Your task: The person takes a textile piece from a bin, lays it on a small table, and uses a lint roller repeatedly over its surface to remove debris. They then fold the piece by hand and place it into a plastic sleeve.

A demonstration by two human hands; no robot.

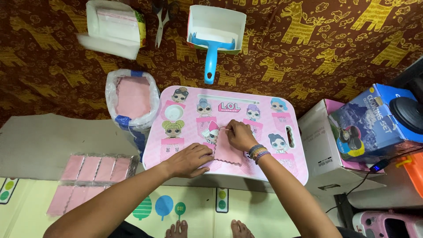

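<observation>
At the bottom of the frame two bare feet rest on a pale play mat. Just above, at the frame's centre, the left hand lies palm down on the pink cartoon-printed worktop, fingers loosely together, tips touching the left edge of a pink scallop-edged cloth. The right hand, beaded bracelets at the wrist, rests on the cloth's upper part, fingers curled and pinching its top corner. Lower left, packets of pink cloths lie flat. Further up, a plastic-lined bag of pink cloths stands beside the worktop; a blue-handled dustpan lies at the top.
</observation>
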